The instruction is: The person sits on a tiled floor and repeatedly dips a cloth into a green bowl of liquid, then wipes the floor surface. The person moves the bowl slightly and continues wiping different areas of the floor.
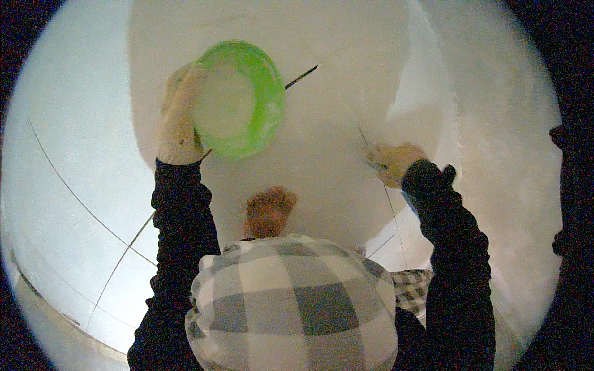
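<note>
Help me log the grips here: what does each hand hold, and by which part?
The left hand grips the green bowl by its near left rim. The right hand is closed on something thin; what it is cannot be told.

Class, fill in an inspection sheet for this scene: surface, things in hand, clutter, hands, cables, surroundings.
Surface: white wall, overexposed; pale tiled floor below.
Things in hand: green bowl of white stuff; a thin dark stick juts from behind it.
Clutter: nothing seen.
Hands: left hand grips the bowl's rim; right hand closed round a thin tool against the wall, too blurred to name.
Cables: nothing seen.
Surroundings: bare foot, checked garment, dark sleeves.
</note>
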The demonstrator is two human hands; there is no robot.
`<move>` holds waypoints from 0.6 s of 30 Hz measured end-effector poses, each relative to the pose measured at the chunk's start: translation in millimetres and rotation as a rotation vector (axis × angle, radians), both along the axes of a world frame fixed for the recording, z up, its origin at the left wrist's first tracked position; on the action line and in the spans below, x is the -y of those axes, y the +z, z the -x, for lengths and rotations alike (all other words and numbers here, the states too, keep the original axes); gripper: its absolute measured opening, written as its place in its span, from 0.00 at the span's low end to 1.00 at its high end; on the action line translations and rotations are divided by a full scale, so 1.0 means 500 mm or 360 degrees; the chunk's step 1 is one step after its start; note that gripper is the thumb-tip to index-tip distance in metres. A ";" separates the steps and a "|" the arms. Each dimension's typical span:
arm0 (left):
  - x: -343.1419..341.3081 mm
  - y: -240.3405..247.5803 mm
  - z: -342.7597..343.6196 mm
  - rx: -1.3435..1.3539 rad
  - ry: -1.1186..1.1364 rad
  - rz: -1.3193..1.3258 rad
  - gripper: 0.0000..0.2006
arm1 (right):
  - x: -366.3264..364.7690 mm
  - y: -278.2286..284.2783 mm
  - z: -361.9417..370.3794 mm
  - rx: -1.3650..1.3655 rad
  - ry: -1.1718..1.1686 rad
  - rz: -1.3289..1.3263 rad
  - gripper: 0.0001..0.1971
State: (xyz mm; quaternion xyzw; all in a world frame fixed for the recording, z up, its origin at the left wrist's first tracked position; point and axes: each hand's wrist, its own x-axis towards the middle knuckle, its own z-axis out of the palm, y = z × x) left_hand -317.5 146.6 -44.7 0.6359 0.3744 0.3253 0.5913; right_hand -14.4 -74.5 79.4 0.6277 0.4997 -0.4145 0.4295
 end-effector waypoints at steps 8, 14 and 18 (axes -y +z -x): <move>0.018 0.048 -0.030 0.0236 -0.0161 0.0169 0.24 | -0.118 0.058 0.104 -0.0859 -0.0408 -0.1124 0.29; 0.047 0.106 -0.061 0.0320 0.0106 0.0617 0.20 | -0.247 -0.004 0.174 -0.0682 -0.0164 -0.0805 0.26; 0.057 0.099 -0.095 0.0200 0.0080 0.0145 0.20 | -0.275 -0.011 0.190 -0.0592 -0.0108 -0.0622 0.24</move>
